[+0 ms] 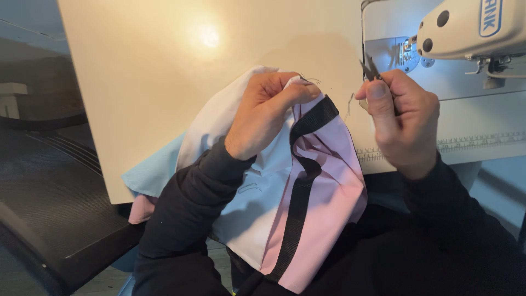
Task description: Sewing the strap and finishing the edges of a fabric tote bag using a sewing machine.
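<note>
Left hand [263,112]: curled tight, pinching the top edge of a fabric piece [323,181], pink and white with a black webbing strap [300,192] running down it. The piece hangs from the cream tabletop [164,82] edge into the lap. Right hand [402,123]: fingers pressed together around small thread snips [370,69], tips just beside the fabric's edge. Light blue cloth [150,172] lies beneath. White sewing machine [471,27] stands behind the right hand.

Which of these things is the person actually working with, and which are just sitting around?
In use:
left hand gripping the pink and white cloth
black strap sewn on the cloth
right hand pinching small snips

Just lying about:
sewing machine
cream table
light blue cloth
</note>
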